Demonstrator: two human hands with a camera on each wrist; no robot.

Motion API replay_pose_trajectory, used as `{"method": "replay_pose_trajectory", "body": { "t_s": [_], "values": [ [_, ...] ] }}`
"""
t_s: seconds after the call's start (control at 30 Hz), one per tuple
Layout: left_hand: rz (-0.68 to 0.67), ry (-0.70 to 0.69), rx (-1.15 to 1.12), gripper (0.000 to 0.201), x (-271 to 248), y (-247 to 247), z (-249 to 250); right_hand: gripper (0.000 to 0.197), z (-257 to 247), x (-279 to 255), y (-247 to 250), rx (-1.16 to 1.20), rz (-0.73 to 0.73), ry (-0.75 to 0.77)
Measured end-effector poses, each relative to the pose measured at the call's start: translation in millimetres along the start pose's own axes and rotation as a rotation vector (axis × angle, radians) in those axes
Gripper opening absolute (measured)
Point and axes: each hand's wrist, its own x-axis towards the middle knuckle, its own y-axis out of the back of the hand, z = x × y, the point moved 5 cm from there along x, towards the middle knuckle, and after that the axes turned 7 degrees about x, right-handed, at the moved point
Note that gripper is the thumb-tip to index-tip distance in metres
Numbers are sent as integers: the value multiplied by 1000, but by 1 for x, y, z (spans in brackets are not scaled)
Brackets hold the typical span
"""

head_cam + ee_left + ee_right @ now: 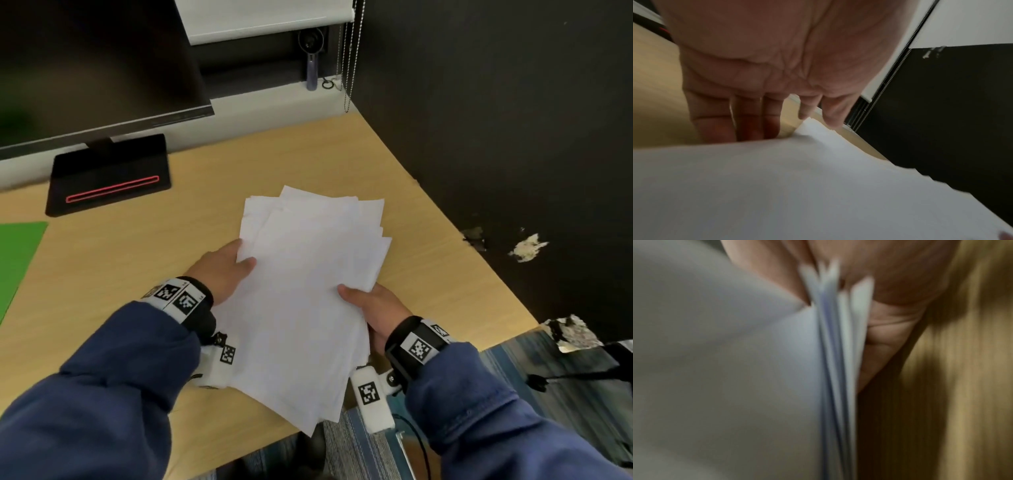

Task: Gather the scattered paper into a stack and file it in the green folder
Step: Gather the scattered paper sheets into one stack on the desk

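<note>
Paper stack over counter, near edge overhanging, corners fanned, unsquared.
Right hand pinching right edge, thumb on top, sheets splayed in grip.
Left hand gripping left edge, thumb on top, fingers under.
Risk, judged: loose sheets slipping from splayed pinch during carry; fanned corners snagging at folder.
Green folder flat at far left, well apart; contents, open or closed: cannot tell.

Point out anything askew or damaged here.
The paper stack held by the left hand and right hand is uneven: its far corners fan out and its near end overhangs the desk. The dark wall has chipped patches.
</note>
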Motion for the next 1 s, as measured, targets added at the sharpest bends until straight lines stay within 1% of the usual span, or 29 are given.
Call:
{"method": "replay_pose_trajectory", "body": {
  "t_s": [0.07, 0.13, 0.17, 0.23, 0.3, 0.33, 0.4, 0.47, 0.5, 0.53, 0.63, 0.7, 0.77, 0.87, 0.93, 1.0],
  "values": [
    [43, 90, -118, 48, -2, 5, -6, 36, 3, -1, 2, 56, 6, -8],
    [3, 123, -185, 47, -1, 2, -10, 32, 2, -2, 2, 74, 16, 13],
    [-32, 121, -189, 50, -1, 0, -11, 32, 1, -2, 1, 69, 25, 28],
    [-73, 120, -218, 64, 2, -2, -13, 32, -1, -4, 1, 59, 20, 65],
    [-90, 133, -326, 77, 5, -4, -20, 30, -3, -9, 0, 73, -3, 82],
    [-85, 137, -380, 77, 5, -5, -24, 29, -4, -12, 0, 86, -17, 83],
    [-75, 137, -497, 63, 2, -9, -27, 29, -6, -17, 0, 103, -49, 89],
    [-103, 118, -627, 45, -11, -12, -15, 31, -8, -18, 1, 99, -66, 81],
    [-120, 105, -658, 40, -14, -15, -12, 32, -7, -17, 1, 89, -67, 71],
    [-126, 81, -658, 39, -16, -17, -9, 32, -6, -15, 2, 77, -56, 60],
    [-141, 44, -609, 57, -18, -22, -12, 33, -3, -8, 7, 48, -10, 60],
    [-156, 34, -581, 62, -19, -21, -14, 31, -2, -1, 12, 26, 43, 96],
    [-118, 38, -568, 58, -20, -17, -14, 29, -5, 6, 15, -38, 95, 149],
    [17, 22, -573, 53, -14, -10, -6, 31, -10, 16, 8, -201, 139, 194],
    [53, 3, -516, 61, -7, -8, -4, 31, -12, 18, 0, -244, 133, 193],
    [8, 11, -463, 68, -2, -8, -10, 28, -13, 16, 2, -202, 140, 189]
  ]
}}
